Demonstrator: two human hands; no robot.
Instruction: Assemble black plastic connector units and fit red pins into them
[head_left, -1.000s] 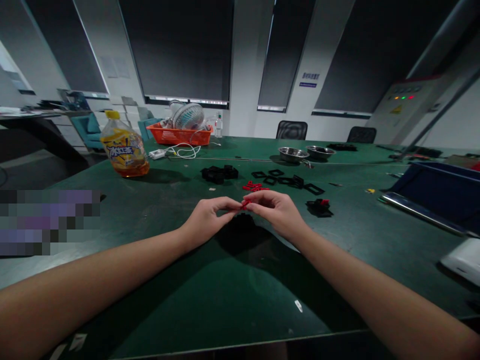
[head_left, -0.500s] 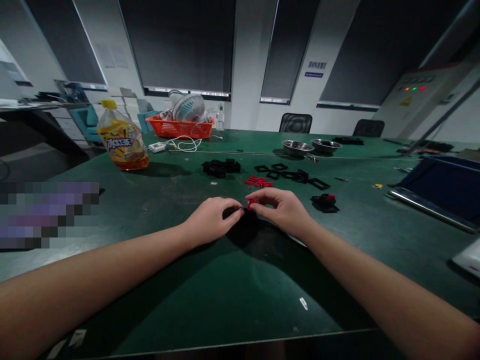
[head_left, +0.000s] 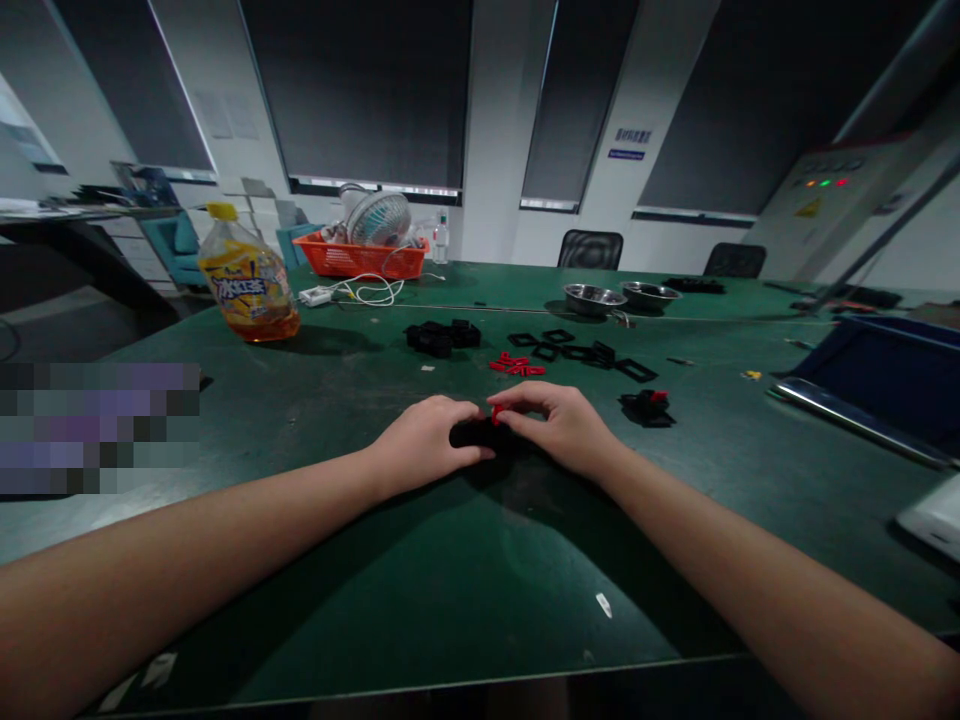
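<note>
My left hand (head_left: 424, 440) is closed around a dark black part (head_left: 474, 433), its fingers at the far side and its thumb at the near side. The part's exact shape is lost in shadow. Between the thumb and forefinger of my right hand (head_left: 562, 422) is a small red plastic piece (head_left: 496, 412), held against or just above the black part; contact cannot be made out. Beyond my hands lie several loose red pieces (head_left: 517, 366). Black rectangular frames (head_left: 636, 370) are spread behind them, and a heap of black blocks (head_left: 442, 338) sits to their left.
A black part with a red piece on it (head_left: 648, 408) lies right of my hands. A tea bottle (head_left: 249, 285) stands at left, near an orange basket (head_left: 360, 260) with a fan. Metal bowls (head_left: 594, 299) are at the back. A blue tray (head_left: 877, 385) occupies the right side.
My left thumb has dropped toward me, widening the hold and showing more of the black part. My right hand has shifted slightly left with the red piece.
</note>
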